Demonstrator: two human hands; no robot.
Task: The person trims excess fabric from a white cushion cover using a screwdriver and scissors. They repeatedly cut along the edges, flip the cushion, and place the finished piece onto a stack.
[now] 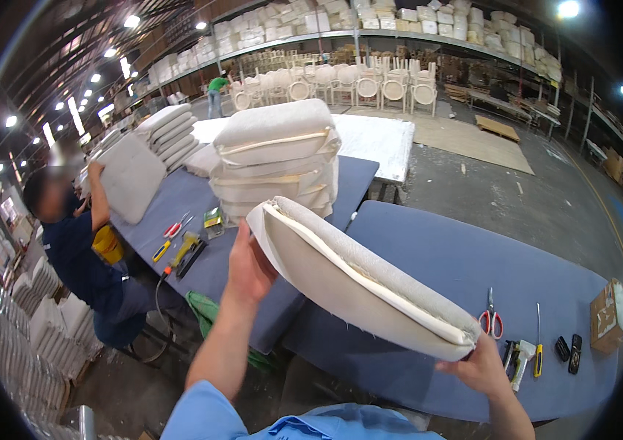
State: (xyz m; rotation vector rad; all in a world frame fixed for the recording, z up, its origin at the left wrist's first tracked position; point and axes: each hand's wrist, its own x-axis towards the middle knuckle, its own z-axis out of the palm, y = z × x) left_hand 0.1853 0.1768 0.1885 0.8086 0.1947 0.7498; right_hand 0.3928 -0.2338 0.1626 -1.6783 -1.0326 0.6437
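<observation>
A pale upholstered seat cushion [370, 279] is held up on edge above the blue table, tilted down to the right. White piping runs along its side, and loose fabric shows beneath. My left hand [249, 265] grips its upper left end, fingers partly hidden behind the fabric. At the lower right corner my right hand [481, 364] is closed round the other end. Just beyond the cushion stands a stack of similar cushions [275, 158]. Nearest my right hand lie red-handled scissors [491, 317] and a white-handled tool [522, 364].
On the blue table [429, 235] are a yellow-handled screwdriver [539, 352], black objects [574, 353] and a cardboard box [612, 319]. A staple gun [188, 254] with a hose lies left. A co-worker [80, 242] handles another cushion [132, 176]. Chair frames [341, 82] stand far back.
</observation>
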